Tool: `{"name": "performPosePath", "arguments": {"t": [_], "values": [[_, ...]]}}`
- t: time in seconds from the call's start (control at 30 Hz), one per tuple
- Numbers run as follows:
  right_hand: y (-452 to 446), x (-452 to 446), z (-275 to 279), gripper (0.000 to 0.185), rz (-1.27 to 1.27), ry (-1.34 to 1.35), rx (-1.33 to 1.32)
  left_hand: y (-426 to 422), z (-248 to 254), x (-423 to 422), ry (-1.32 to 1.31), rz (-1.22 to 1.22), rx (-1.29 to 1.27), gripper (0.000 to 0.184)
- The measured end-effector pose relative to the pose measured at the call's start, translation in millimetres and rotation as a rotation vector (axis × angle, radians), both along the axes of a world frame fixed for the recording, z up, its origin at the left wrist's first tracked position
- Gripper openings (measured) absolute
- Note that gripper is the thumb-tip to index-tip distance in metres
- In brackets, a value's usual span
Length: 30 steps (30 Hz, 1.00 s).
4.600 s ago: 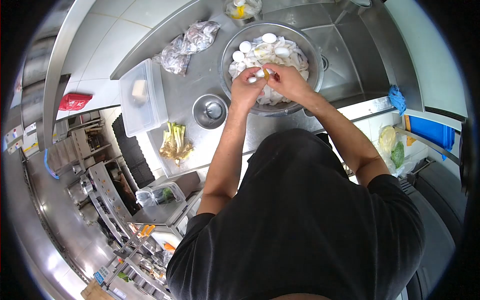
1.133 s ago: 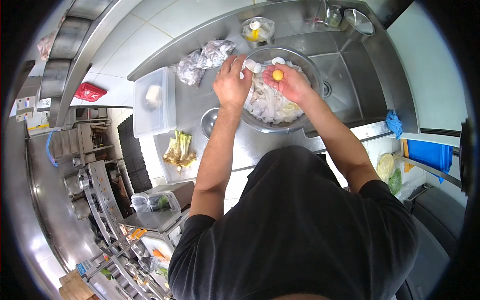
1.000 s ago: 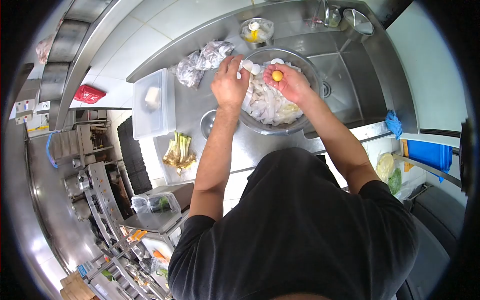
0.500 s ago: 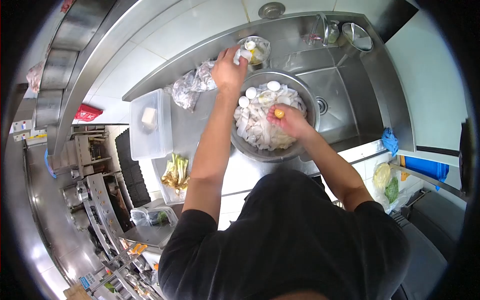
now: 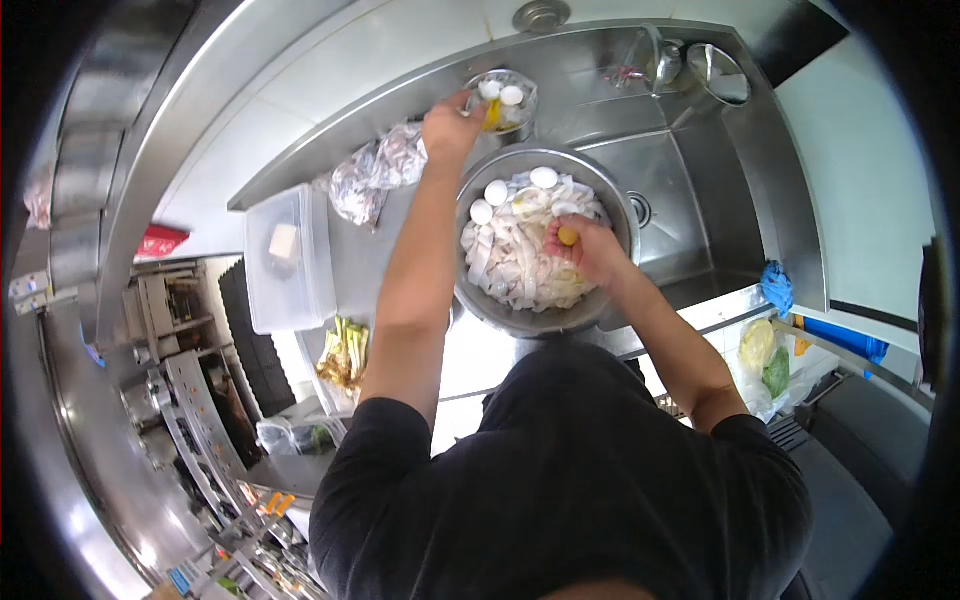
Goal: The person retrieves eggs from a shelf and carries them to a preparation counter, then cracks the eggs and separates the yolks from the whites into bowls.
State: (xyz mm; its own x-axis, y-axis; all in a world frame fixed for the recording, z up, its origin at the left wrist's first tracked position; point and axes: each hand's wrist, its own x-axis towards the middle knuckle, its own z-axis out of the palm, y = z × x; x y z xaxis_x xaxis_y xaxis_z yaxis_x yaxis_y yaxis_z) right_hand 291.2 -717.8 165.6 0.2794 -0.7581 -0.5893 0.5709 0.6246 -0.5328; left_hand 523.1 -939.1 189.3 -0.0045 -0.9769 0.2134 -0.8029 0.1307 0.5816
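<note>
My right hand (image 5: 588, 248) cups an orange-yellow egg yolk (image 5: 568, 236) over a large steel bowl (image 5: 522, 325). Pale, whitish strips (image 5: 510, 255) fill that bowl, and three white eggs (image 5: 496, 193) lie on them toward the back left. Up at the small lined container (image 5: 532, 110), my left hand (image 5: 455, 128) is at its left rim; the fingertips are partly hidden and blurred, so I cannot make out whether they hold anything. Eggshells (image 5: 511, 95) and some yellow liquid lie inside the container.
Bags of pinkish-grey food (image 5: 375, 175) lie left of the bowl. A clear plastic box (image 5: 290, 262) with a pale block stands farther left, near spring onion ends (image 5: 343, 352). The sink (image 5: 690, 200) is at the right, with a steel pot (image 5: 720, 75) behind it.
My left hand has gone from above the big bowl to the small container, where another white shell now lies. My right hand has kept the yolk and sits lower over the strips. The view has shifted.
</note>
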Motion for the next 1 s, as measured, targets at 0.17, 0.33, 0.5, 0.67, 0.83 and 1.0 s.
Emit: {"name": "performPosePath", "arguments": {"t": [0.17,0.33,0.5,0.67,0.83,1.0], "values": [[4.5,42.8,27.3,0.021,0.106,0.101,-0.079,125.5,64.9,82.3,0.807,0.347,0.230,0.037],[24.7,141.5,36.8,0.024,0.425,0.078,-0.168,259.7,52.7,192.5,1.141,0.450,0.216,0.029],[47.1,227.4,-15.5,0.026,0.594,0.218,-0.260,359.1,28.5,227.5,1.149,0.543,0.199,0.030],[58.7,216.7,-7.0,0.027,0.622,0.245,-0.332,410.4,-10.1,210.7,1.244,0.559,0.280,0.041],[27.9,119.7,29.9,0.022,0.447,0.814,-0.678,415.8,-6.5,161.9,1.203,0.474,0.459,0.048],[-4.9,4.3,-3.1,0.044,0.595,1.974,-1.124,395.1,1.7,110.3,0.929,0.304,0.412,0.039]]}}
